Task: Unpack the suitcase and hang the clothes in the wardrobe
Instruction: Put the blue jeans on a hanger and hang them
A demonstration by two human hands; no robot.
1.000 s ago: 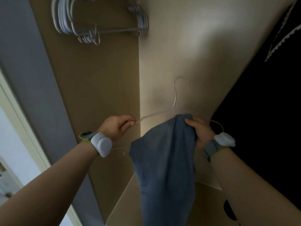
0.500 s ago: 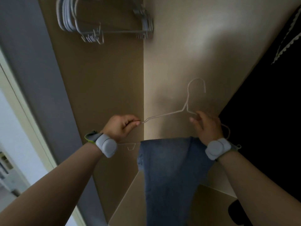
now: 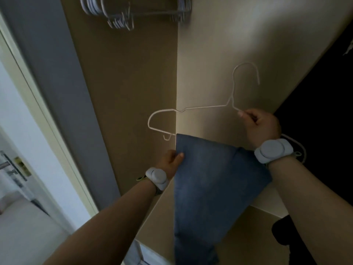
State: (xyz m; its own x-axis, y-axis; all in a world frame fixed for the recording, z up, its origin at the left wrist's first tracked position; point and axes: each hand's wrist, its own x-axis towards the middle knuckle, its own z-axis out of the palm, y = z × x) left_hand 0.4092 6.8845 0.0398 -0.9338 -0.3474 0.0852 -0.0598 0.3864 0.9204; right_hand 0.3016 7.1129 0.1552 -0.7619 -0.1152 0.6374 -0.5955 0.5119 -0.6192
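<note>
Thumb and forefinger of the right hand (image 3: 262, 125) pinch the sloping wire of a white wire hanger (image 3: 202, 107) just below its neck, hook pointing up. The left hand (image 3: 172, 161) pinches the left edge of the blue jeans (image 3: 214, 180), which hang folded over the hanger's lower bar, in front of the wardrobe (image 3: 129, 83) back corner. Spare hangers (image 3: 118, 18) bunch together at the top; dark fabric (image 3: 324, 104) fills the right side.

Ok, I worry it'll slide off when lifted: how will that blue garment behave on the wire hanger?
Probably floppy: the blue garment hangs limp, folded over the wire hanger. It may slide, since the bar slopes; the left hand pinches its edge. It looks denim-like, so perhaps heavy enough to tilt the hanger in the right hand.
</note>
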